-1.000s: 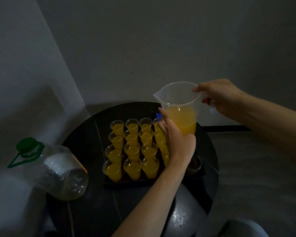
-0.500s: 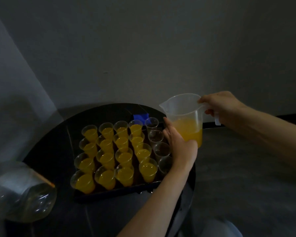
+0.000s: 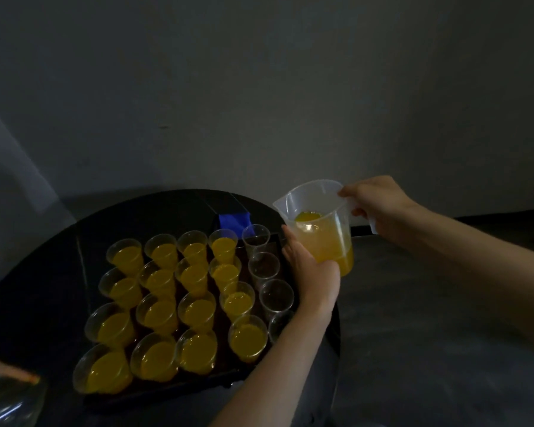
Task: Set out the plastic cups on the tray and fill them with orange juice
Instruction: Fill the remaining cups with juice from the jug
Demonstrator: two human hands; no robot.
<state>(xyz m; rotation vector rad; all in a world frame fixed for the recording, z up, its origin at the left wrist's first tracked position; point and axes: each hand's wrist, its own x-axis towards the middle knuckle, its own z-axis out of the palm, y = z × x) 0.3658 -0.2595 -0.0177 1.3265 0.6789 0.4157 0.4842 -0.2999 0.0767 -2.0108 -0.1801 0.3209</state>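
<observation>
The jug [image 3: 321,208] is cloudy translucent plastic, smooth and faintly matt, while the cups [image 3: 264,268] are thin clear plastic with small glints at the rims. The round desk [image 3: 154,211] and the tray [image 3: 167,392] are dark and smooth with a dull sheen; the bottle [image 3: 10,402] at the desk's near left edge looks clear and glossy.

Person's right hand [image 3: 379,208] grips handle of clear jug [image 3: 316,200], part full of orange juice [image 3: 330,248]; left hand [image 3: 313,272] cups jug's lower side, thumb across front. Jug tilts slightly, spout toward dark tray [image 3: 167,392] on round black worktop [image 3: 43,272]. Sixteen filled cups [image 3: 198,312] stand in four columns; fifth column of four empty cups [image 3: 264,268] just beside left hand, nearest one partly hidden by forearm. Blue object [image 3: 233,221] behind tray. Clear bottle [image 3: 10,396] at lower left, cut by frame edge
</observation>
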